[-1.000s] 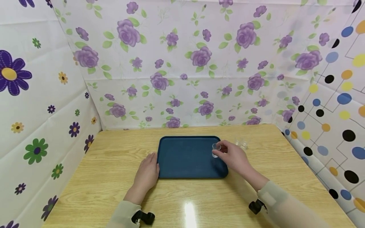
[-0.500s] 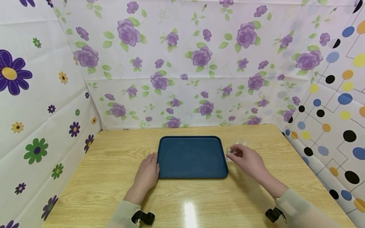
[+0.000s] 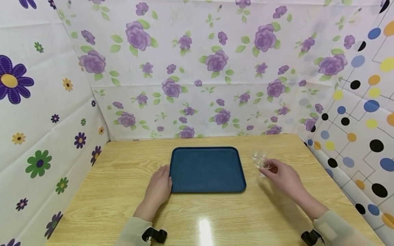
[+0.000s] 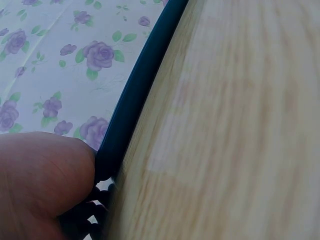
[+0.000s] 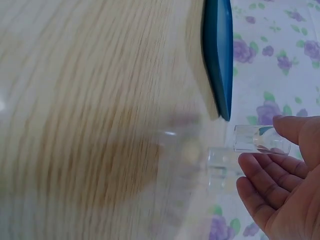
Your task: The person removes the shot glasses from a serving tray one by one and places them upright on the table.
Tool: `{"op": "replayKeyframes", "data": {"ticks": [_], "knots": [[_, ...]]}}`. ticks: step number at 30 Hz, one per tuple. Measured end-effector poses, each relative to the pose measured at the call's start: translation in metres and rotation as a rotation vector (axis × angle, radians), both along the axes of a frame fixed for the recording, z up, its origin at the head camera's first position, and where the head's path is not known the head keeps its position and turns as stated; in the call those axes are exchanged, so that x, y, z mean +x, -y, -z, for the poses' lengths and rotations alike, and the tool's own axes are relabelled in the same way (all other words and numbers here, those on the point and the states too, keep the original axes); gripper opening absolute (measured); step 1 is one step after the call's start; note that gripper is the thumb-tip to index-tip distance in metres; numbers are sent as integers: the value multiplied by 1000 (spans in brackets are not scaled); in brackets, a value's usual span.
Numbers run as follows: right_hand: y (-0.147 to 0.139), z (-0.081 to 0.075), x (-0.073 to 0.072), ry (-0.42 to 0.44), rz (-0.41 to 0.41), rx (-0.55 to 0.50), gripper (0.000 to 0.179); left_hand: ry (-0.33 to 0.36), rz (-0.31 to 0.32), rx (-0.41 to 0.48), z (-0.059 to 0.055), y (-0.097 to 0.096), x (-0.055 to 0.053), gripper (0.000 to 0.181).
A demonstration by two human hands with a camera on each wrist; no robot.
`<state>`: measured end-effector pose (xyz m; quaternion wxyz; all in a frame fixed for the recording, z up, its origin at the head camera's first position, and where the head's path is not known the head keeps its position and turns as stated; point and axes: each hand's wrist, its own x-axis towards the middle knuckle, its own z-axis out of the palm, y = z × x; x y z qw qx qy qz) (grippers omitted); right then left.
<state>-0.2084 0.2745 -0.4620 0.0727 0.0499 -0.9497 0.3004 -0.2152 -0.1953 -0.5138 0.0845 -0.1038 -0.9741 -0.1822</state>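
My right hand [image 3: 283, 176] pinches a small clear shot glass [image 5: 250, 139] near its rim, between thumb and fingers. That glass is upright, to the right of the tray and overlapping more clear shot glasses [image 3: 255, 156] in the head view. In the right wrist view the other glasses [image 5: 216, 167] show just beyond the held one. A dark blue rectangular tray [image 3: 207, 169] lies flat on the table. My left hand [image 3: 159, 183] rests on the table against the tray's left edge, fingers extended, and its thumb [image 4: 60, 170] touches the tray's side [image 4: 135, 95].
The light wood table [image 3: 197, 208] ends at a floral cloth wall [image 3: 197, 85] at the back. Patterned cloths hang on the left [image 3: 46, 130] and right [image 3: 363, 112]. A black wrist camera [image 3: 155, 235] is strapped to the left wrist.
My right hand has carried the shot glass from above the tray's right side, rightward past its edge, to beside the other glasses. The left hand and tray have stayed in place.
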Motion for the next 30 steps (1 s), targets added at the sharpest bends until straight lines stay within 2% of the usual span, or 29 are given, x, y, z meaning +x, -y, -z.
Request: {"op": "replayKeyframes", "data": {"ticks": [12,18,30], "knots": [[-25,2,-6,23,34,22,58,7,-4,-5,0,1,1,51],[-33,2,-17,37,57,33,63,2,-6,2,0,2,1,51],[-44,17,-33,55,43,12,60,3,-3,-2,-2,-1,1,51]]}}
